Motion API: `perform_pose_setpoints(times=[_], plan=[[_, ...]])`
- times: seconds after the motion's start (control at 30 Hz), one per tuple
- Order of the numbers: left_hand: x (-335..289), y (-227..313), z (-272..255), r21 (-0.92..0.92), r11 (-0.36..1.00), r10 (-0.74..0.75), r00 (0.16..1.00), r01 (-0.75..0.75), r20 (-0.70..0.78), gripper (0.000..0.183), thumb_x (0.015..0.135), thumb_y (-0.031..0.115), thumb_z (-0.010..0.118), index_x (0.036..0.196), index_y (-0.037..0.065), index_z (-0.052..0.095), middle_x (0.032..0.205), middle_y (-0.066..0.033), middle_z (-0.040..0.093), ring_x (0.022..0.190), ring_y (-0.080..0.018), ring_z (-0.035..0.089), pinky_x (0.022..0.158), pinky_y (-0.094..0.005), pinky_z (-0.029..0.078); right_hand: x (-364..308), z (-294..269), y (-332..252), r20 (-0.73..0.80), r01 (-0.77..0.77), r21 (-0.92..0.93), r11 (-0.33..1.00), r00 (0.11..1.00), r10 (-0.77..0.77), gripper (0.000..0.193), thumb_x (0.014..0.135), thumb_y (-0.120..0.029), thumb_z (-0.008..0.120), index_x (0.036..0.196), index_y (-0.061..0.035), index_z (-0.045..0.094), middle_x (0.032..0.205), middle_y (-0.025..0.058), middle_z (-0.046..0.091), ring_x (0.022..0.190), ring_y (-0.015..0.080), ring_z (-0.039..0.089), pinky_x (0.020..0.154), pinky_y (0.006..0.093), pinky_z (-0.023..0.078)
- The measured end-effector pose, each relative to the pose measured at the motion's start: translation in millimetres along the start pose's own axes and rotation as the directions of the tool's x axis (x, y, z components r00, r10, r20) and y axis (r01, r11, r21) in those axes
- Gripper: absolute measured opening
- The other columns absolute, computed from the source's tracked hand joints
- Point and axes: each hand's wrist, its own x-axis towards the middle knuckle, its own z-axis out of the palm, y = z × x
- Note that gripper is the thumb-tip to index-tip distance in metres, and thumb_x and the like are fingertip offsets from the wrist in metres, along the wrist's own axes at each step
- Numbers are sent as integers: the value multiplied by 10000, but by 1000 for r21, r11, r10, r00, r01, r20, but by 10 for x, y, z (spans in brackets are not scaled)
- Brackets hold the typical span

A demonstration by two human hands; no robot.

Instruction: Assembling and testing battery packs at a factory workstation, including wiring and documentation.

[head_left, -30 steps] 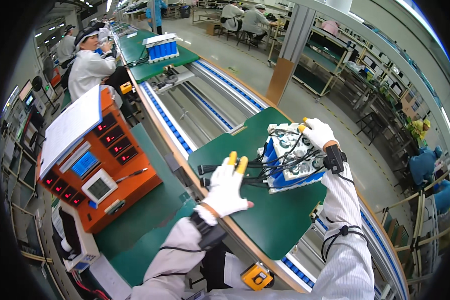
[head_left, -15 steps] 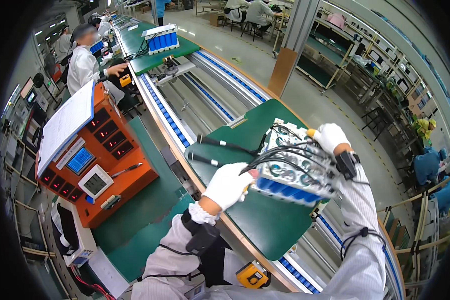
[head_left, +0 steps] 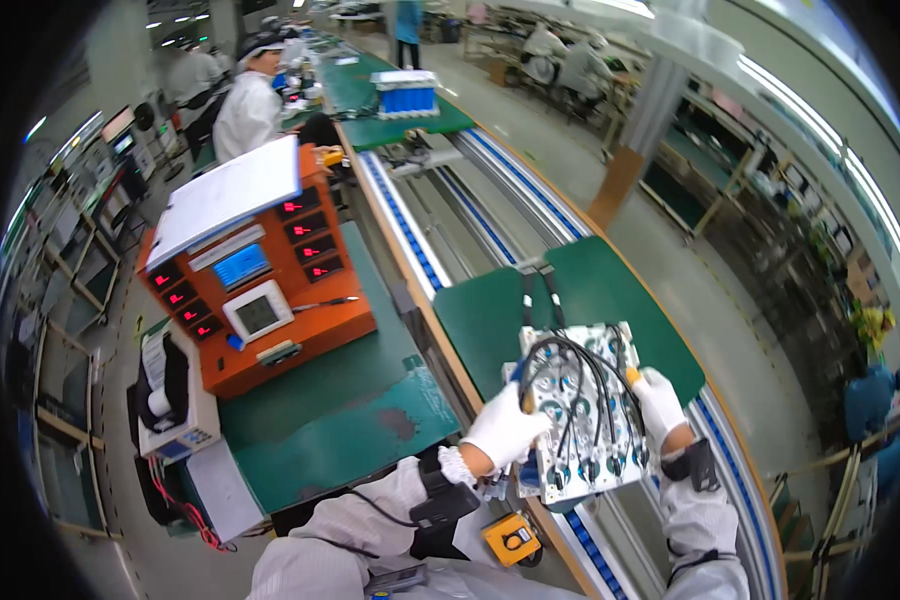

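A battery pack (head_left: 580,440) with a white frame, round cell ends and looped black cables lies between my hands, its top face toward me. My gloved left hand (head_left: 505,430) is closed on its left side, thumb over the edge. On the opposite side my gloved right hand (head_left: 660,405) grips the edge, its fingers partly hidden. Two black cable leads (head_left: 542,290) stretch away from the far side onto a green pallet board (head_left: 610,280). The pack overhangs the board's near part, and I cannot tell whether it rests there or is lifted.
An orange test box (head_left: 320,320) with red displays stands left on a green bench (head_left: 360,420). Conveyor rails (head_left: 405,220) run away from me. Another blue-celled pack (head_left: 406,95) sits further along, near a seated person (head_left: 250,115). A yellow switch box (head_left: 512,540) is below the conveyor edge.
The pack has been turned and brought nearer to me. Its leads now point away instead of left. My left hand has shifted onto its left side. The view has swung as well.
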Motion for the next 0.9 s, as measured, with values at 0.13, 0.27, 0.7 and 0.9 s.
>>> perform_pose_setpoints(times=[0.13, 0.27, 0.7, 0.9], plan=[[-276, -132, -58, -93, 991, 91, 994, -97, -65, 352, 808, 139, 658, 1102, -9, 533, 784, -62, 614, 550, -129, 567, 498, -275, 479, -294, 137, -3, -66, 80, -57, 995, 994, -84, 255, 926, -176, 634, 753, -42, 503, 671, -37, 445, 653, 65, 375, 565, 261, 344], [-1008, -89, -442, 167, 949, 291, 945, -266, -148, 505, 756, 248, 719, 1106, -57, 521, 924, -265, 669, 841, -431, 665, 748, -430, 528, -823, 485, -484, 4, 211, 104, 972, 977, -212, 213, 942, -133, 630, 826, -34, 481, 762, -19, 491, 710, 52, 428, 623, 232, 368], [-2739, -369, -1771, 341, 930, 322, 758, -140, -567, 515, 697, 245, 762, 1020, -78, 526, 757, -252, 656, 734, -414, 686, 654, -422, 552, -1296, 2590, -1165, 361, 210, 506, 837, 830, -426, 191, 946, -199, 660, 924, -53, 539, 834, -12, 565, 743, 59, 480, 689, 217, 396], [-2580, -780, -2279, 236, 960, 268, 735, -150, -623, 500, 663, 227, 766, 1011, -68, 562, 793, -257, 661, 780, -429, 672, 694, -420, 546, -1211, 3155, -1022, 414, 99, 432, 897, 861, -294, 147, 944, -151, 661, 914, -56, 552, 860, -20, 593, 765, 47, 502, 707, 215, 413]])
